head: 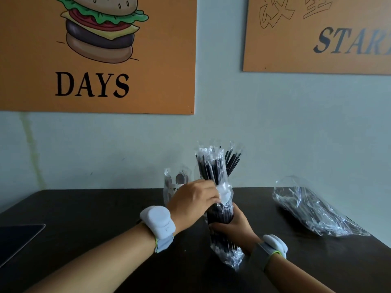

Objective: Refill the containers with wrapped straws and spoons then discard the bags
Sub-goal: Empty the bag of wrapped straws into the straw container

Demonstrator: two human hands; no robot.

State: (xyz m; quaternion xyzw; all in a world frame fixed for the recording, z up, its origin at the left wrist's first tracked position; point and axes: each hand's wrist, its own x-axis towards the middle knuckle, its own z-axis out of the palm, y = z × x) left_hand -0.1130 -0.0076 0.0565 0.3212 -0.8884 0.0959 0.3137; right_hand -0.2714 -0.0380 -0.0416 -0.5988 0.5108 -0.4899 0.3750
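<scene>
A bundle of black wrapped straws (213, 166) stands nearly upright above the dark table (105, 229). My right hand (232, 225) grips the bundle around its lower part. My left hand (194, 197) is closed on the straws at mid-height, pinching their clear wrappers. Behind my left hand stands a clear container (176, 182) holding wrapped spoons, partly hidden. More black straws (233, 160) fan out behind the bundle; what holds them is hidden. A clear plastic bag (313, 210) with dark contents lies on the table at the right.
The table ends at a pale wall (275, 134) hung with two orange posters. A dark flat device (19, 237) lies at the table's left edge. White bands sit on both wrists.
</scene>
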